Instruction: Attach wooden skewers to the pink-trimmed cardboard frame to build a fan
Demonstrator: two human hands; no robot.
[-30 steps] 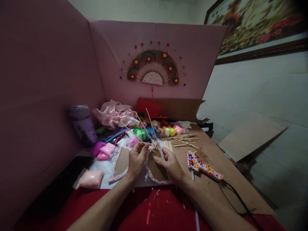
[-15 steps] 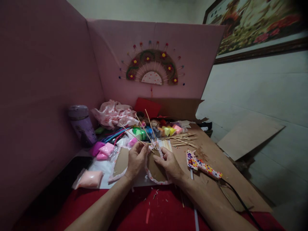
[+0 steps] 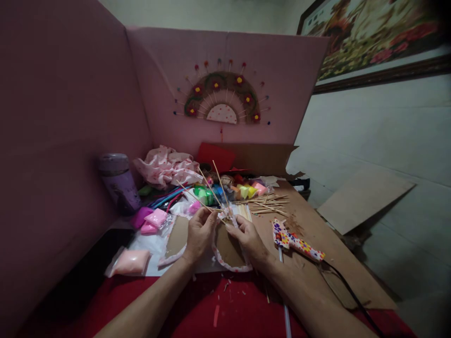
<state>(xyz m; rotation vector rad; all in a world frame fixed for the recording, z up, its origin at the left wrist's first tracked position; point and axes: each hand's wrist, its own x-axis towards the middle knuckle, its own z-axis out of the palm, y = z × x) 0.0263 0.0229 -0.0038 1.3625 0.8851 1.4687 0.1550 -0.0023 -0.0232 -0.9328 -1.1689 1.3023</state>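
My left hand (image 3: 201, 231) is closed, thumb and fingertips pinching a thin wooden stick (image 3: 193, 195) that slants up to the left. My right hand (image 3: 248, 237) grips the right edge of a cardboard piece (image 3: 228, 246) bordered with pink-spotted white fabric, its thumb near the top. Two more thin sticks (image 3: 221, 182) rise from that top end, fanning apart. How the stick ends meet the cardboard is partly hidden by my fingers. A second fabric-edged cardboard piece (image 3: 176, 234) lies on the white sheet beside my left hand.
A flower-patterned glue gun (image 3: 298, 244) with a cord lies right of my hands, on a cardboard sheet (image 3: 355, 277). Loose sticks (image 3: 269, 205) are piled behind it. Colourful clay packets (image 3: 132, 261), crumpled fabric (image 3: 165, 166) and a purple tumbler (image 3: 120, 183) stand around the left and back.
My right thumb has shifted up along the cardboard piece toward the stick ends. My left hand and the sticks look almost unmoved.
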